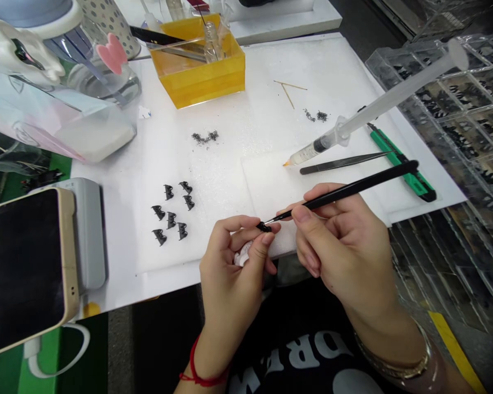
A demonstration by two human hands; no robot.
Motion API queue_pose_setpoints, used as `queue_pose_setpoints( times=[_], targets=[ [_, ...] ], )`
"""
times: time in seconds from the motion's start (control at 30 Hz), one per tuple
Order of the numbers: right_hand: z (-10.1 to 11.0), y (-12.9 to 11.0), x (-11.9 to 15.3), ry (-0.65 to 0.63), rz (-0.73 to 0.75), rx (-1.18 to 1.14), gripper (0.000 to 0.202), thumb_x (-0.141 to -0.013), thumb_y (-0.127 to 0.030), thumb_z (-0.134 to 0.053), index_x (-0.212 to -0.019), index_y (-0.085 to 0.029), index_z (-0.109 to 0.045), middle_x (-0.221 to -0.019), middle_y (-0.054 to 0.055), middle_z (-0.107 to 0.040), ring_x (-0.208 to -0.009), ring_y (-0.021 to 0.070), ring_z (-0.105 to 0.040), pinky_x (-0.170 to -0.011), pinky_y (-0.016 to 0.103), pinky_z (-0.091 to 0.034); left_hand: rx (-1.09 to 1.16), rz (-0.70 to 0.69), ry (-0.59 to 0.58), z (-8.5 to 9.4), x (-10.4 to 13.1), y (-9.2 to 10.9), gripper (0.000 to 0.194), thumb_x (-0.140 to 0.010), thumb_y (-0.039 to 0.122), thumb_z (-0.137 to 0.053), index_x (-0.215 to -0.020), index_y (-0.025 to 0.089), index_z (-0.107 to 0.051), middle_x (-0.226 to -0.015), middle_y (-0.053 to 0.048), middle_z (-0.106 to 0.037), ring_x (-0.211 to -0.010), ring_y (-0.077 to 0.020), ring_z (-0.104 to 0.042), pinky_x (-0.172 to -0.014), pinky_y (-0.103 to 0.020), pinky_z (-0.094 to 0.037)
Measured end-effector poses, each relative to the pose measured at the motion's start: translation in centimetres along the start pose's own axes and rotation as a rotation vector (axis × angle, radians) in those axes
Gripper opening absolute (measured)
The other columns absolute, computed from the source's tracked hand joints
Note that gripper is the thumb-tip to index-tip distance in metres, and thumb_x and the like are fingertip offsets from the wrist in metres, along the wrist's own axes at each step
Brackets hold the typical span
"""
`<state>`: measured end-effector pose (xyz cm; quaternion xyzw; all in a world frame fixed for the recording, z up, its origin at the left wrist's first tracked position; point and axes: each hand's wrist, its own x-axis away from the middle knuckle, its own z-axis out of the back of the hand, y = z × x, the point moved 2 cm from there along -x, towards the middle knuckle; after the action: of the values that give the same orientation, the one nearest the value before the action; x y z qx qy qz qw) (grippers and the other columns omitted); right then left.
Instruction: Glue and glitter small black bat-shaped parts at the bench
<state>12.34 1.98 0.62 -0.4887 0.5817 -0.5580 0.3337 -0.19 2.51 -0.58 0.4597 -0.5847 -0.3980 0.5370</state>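
Between the thumb and fingers of my left hand (234,273) is a small black piece (264,226); its exact kind is hard to make out. A crumpled white tissue (243,254) is tucked in the same palm. My right hand (345,251) grips a black fine-tipped pen-like tool (353,189), its thin metal tip touching the black piece. On the white work surface to the left lie several small black bat-shaped pieces (171,220). Beyond my right hand are dark tweezers (345,163), a syringe (332,137) with an orange tip, and a green utility knife (402,161).
A yellow box (205,82) with tools stands at the back. Tiny dark bits (205,137) and thin sticks (290,90) lie on the sheet. At left are a phone (27,268), a plastic bag (57,117) and a clear jug (102,76); compartment trays (468,109) line the right.
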Motion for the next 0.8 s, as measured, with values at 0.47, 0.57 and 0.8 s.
queue_pose_setpoints(
  times=[0.47, 0.57, 0.8],
  targets=[
    [-0.07, -0.15, -0.16, -0.020, -0.013, 0.018, 0.012, -0.086, -0.021, -0.062, -0.091, -0.023, -0.051, -0.072, -0.007, -0.055, -0.036, 0.0003, -0.043, -0.031, 0.014, -0.033, -0.038, -0.092, -0.057, 0.37, -0.05, -0.37, 0.014, -0.083, 0.019, -0.069, -0.091, 0.025, -0.059, -0.082, 0.003, -0.073, -0.045, -0.0025, -0.057, -0.037, -0.010, -0.040],
    [-0.05, -0.13, -0.16, -0.020, -0.027, -0.011, 0.013, -0.086, -0.024, -0.062, -0.092, -0.024, -0.051, -0.074, -0.006, -0.057, -0.036, 0.0009, -0.043, -0.030, 0.015, -0.032, -0.048, -0.090, -0.050, 0.27, -0.04, -0.24, 0.014, -0.083, 0.018, -0.069, -0.090, 0.024, -0.059, -0.081, 0.003, -0.073, -0.045, -0.0030, -0.057, -0.036, -0.011, -0.039],
    [0.06, -0.23, -0.08, -0.025, -0.059, -0.058, 0.015, -0.085, -0.028, -0.064, -0.092, -0.024, -0.051, -0.074, -0.005, -0.060, -0.033, 0.0022, -0.042, -0.027, 0.018, -0.030, -0.048, -0.076, -0.044, 0.20, 0.00, -0.27, 0.015, -0.082, 0.016, -0.069, -0.091, 0.024, -0.058, -0.081, 0.002, -0.073, -0.044, -0.0039, -0.058, -0.035, -0.012, -0.039]
  ],
)
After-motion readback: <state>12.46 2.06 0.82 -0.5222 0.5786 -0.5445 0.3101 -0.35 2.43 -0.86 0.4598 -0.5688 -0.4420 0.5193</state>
